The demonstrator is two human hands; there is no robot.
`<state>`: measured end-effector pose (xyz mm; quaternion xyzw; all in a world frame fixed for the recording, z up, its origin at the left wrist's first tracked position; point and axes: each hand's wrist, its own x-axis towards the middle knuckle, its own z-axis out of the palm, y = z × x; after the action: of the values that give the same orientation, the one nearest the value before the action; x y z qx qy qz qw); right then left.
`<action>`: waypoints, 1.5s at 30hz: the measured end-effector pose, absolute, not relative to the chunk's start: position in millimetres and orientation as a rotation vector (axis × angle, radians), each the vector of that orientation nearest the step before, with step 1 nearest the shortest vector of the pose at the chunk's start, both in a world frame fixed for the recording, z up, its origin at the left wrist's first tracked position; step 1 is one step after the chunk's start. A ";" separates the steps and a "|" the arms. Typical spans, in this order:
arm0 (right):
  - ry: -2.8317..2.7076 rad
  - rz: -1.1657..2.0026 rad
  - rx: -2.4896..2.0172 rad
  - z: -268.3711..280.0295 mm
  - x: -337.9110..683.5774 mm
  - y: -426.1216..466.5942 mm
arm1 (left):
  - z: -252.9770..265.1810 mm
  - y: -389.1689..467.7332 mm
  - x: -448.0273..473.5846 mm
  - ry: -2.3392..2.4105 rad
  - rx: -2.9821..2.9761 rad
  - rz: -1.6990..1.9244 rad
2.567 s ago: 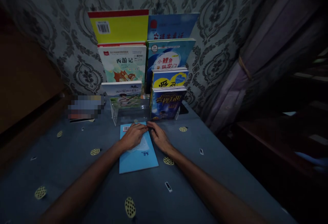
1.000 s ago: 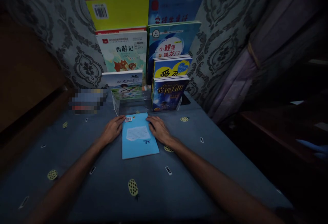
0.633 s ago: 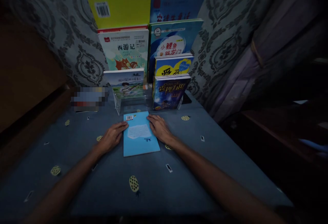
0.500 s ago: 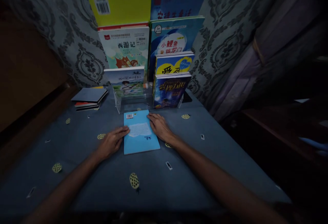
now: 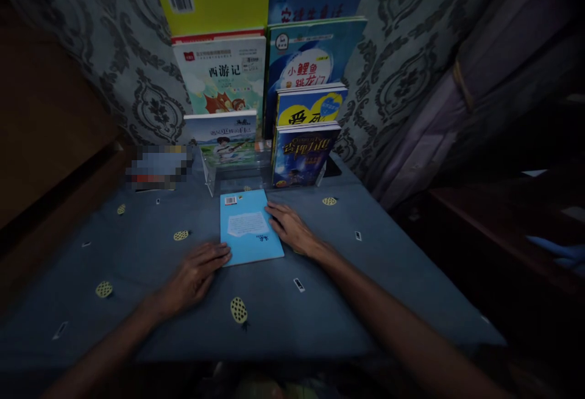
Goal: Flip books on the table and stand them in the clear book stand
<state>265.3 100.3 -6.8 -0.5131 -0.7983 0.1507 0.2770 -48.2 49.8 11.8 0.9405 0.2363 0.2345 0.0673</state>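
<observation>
A light blue book [image 5: 251, 247] lies flat on the table, a barcode at its far left corner and a pale text panel in its middle. My left hand [image 5: 198, 268] rests at its near left corner, fingers stretched out and touching the edge. Along the right edge, toward the far corner, lies my right hand [image 5: 290, 226] with its fingers extended on the cover's side. Neither hand grips the book. Just beyond it stands a clear stepped rack [image 5: 237, 184] holding books upright, among them a countryside-scene book [image 5: 223, 140] and a dark blue book [image 5: 301, 158].
A blurred-out stack [image 5: 159, 166] sits at the table's far left. The blue-grey tablecloth [image 5: 329, 301] carries pineapple prints. A dark flat object [image 5: 333, 166] lies behind the rack's right side. Patterned curtain [image 5: 411, 39] hangs behind, and brown furniture [image 5: 46, 112] stands at left.
My left hand has slid toward me along the book's left edge to its near corner. The right hand stays by the right edge, slightly lower. The view has tilted a little.
</observation>
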 end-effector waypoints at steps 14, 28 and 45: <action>-2.175 0.359 -1.331 -5.8 268.7 94.7 | 31.0 50.3 41.9 0.555 2.922 0.313; -2.361 0.440 -1.317 9.5 262.1 77.7 | 16.8 99.0 5.1 1.084 2.726 0.261; -2.502 0.625 -1.234 22.9 271.8 -60.9 | 14.4 -8.9 -8.1 0.940 2.877 0.244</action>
<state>271.8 -60.9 22.9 -0.4272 -0.8665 0.2165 0.1408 -8.1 -8.9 14.4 0.9462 0.3092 0.0801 0.0526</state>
